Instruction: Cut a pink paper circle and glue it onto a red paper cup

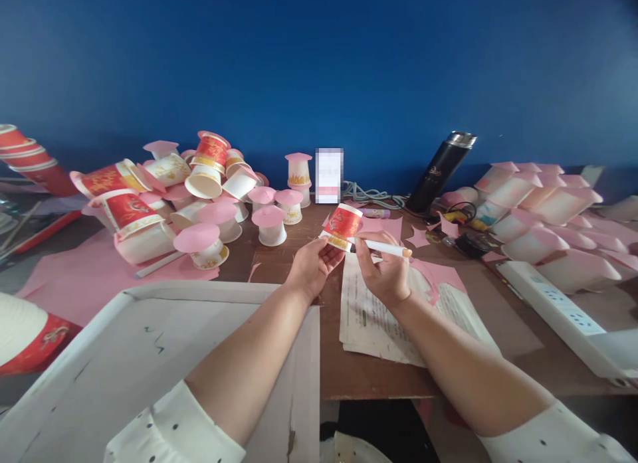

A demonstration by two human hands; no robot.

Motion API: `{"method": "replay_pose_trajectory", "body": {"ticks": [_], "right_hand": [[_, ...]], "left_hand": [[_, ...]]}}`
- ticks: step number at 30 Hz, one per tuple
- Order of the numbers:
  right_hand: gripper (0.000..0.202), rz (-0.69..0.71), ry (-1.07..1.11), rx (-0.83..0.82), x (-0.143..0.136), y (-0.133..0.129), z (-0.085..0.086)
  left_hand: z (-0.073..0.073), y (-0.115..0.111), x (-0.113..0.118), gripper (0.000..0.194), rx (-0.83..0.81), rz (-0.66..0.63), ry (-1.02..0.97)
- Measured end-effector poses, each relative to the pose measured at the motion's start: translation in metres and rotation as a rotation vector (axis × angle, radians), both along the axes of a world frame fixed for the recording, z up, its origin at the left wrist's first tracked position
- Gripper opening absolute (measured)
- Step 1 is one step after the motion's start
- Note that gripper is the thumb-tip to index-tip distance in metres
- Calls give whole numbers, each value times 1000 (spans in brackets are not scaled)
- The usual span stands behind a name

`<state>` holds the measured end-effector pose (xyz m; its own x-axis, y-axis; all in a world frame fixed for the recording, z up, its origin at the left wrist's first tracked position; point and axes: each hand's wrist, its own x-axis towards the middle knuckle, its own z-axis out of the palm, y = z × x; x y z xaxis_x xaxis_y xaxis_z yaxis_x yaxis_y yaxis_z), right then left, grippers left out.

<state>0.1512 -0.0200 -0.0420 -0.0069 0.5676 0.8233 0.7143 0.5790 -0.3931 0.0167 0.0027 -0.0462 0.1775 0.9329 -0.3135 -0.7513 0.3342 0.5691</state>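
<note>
A red, white and gold paper cup (343,220) is tilted above the brown table, held from below by my left hand (315,264), whose fingers curl round its lower end. My right hand (386,267) grips a white pen (386,248) with an orange end pointing right. The pen's other end is at the cup's lower right side, and its tip is too small to make out. Under my right hand lie printed sheets (371,317) and cut pink paper (446,275).
Paper cups with pink tops (198,238) are heaped at the left, more (538,240) at the right. A black bottle (441,171) leans on the blue wall. A white power strip (558,310) lies right, a white tray (199,291) front left. A blurred upright rectangle (329,177) stands behind.
</note>
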Motion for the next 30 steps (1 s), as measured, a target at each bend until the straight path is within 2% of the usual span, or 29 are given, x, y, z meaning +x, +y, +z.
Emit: {"method": "replay_pose_trajectory", "body": {"ticks": [11, 16, 21, 30], "right_hand": [[13, 71, -46, -38, -1, -1, -2], [13, -5, -6, -46, -1, -1, -3], [11, 46, -22, -44, -1, 0, -3], [12, -18, -3, -13, -1, 0, -3]], "left_hand": [[1, 0, -1, 13, -1, -12, -43], [2, 1, -2, 12, -17, 4, -54], [2, 1, -2, 12, -24, 2, -63], [1, 2, -2, 14, -22, 2, -67]]}}
